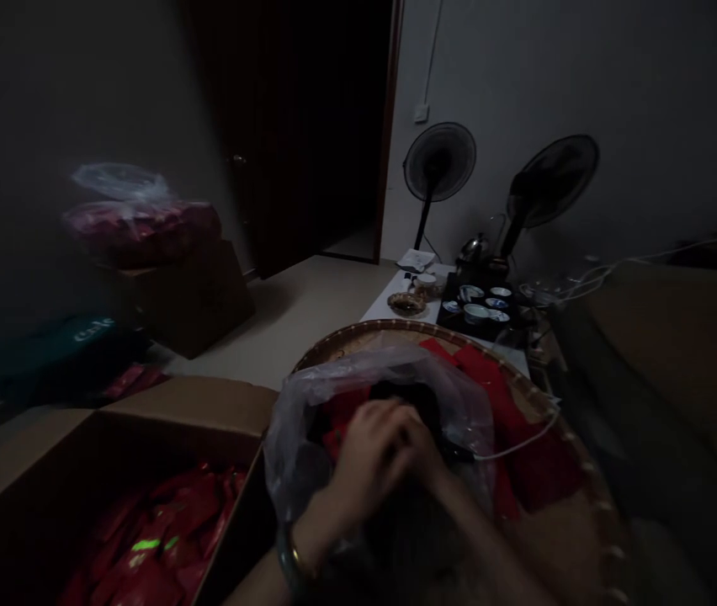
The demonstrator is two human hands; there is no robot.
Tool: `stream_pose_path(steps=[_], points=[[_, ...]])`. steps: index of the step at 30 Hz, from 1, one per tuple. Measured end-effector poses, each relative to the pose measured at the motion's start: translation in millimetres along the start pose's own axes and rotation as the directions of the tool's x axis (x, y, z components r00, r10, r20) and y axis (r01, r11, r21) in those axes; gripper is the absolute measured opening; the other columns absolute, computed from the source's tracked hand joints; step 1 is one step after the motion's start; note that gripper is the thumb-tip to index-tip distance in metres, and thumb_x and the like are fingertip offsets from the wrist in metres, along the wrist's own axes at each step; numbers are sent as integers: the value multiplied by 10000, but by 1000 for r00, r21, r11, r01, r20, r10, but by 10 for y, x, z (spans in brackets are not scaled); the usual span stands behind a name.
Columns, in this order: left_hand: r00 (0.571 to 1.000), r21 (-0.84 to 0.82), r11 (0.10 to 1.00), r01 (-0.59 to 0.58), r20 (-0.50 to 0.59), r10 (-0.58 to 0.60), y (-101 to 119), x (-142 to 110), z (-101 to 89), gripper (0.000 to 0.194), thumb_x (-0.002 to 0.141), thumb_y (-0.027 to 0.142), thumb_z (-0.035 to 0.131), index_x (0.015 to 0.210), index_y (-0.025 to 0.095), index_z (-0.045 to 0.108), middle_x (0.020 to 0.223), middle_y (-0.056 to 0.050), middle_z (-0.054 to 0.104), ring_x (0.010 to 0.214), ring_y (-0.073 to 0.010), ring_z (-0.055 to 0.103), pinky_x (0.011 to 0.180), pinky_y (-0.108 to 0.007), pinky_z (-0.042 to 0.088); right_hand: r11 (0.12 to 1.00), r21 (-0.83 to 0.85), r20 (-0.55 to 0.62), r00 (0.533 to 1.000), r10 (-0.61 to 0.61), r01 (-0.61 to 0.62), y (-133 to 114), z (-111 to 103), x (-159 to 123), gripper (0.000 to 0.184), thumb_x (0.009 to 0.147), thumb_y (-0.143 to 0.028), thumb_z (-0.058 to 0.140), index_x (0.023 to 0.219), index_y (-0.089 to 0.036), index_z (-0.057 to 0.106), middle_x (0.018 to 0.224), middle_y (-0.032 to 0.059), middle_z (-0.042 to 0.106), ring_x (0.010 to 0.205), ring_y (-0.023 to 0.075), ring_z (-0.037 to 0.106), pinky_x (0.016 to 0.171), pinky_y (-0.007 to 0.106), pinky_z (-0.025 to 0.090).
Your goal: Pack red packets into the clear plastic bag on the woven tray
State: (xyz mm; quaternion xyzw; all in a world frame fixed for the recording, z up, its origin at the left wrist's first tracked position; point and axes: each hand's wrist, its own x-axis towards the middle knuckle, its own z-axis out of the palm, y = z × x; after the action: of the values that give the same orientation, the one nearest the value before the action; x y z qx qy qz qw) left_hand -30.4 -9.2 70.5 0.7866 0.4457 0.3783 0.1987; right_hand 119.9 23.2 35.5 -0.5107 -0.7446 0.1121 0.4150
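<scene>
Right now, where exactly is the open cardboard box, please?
In the head view, the open cardboard box is at the lower left, with shiny red items inside. Just to its right are the plastic bag and round woven tray.

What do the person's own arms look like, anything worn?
Left grip and right grip are ungloved; no sleeves show on the forearms. The left wrist wears a dark greenish bangle and a thin gold-coloured band; none shows on the right wrist. Blur hides finer detail.
</scene>
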Motion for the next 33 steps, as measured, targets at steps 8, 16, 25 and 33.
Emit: stream_pose_path(steps=[8,16,25,33], points=[[878,67,899,433,195,-438,-460,-153,-48,280,810,289,464,901,167,699,814,-41,707,706,-179,602,630,-233,412,994,91,-14,998,-66,67,-132,-70,4,84,788,-208,536,730,-198,596,776,72,610,839,215,534,750,352,470],[852,69,895,440,282,-441,-452,-168,59,294,788,318,474,673,131,670,580,1,589,567,-127,474,526,-205,305,970,211,185,979,83,-122,-95,-58,-8,96,778,-223,517,721,-187,585,674,6,589,640,144,557,608,258,442],[776,48,912,408,508,-374,-486,-217,246,278,764,345,507,722,110,649,602,2,566,569,-118,463,514,-194,321,668,417,609,735,299,-617,302,138,-332,232,696,-385,593,712,-179,487,608,-65,501,473,77,496,387,184,434],[909,159,948,276,276,-312,-732,61,165,450,695,94,501,1140,133,549,1151,-117,590,1042,-219,545,921,-321,394,674,341,656,679,329,-656,649,-16,-271,199,726,-360,542,751,-163,561,629,-37,581,523,99,539,434,204,455]])
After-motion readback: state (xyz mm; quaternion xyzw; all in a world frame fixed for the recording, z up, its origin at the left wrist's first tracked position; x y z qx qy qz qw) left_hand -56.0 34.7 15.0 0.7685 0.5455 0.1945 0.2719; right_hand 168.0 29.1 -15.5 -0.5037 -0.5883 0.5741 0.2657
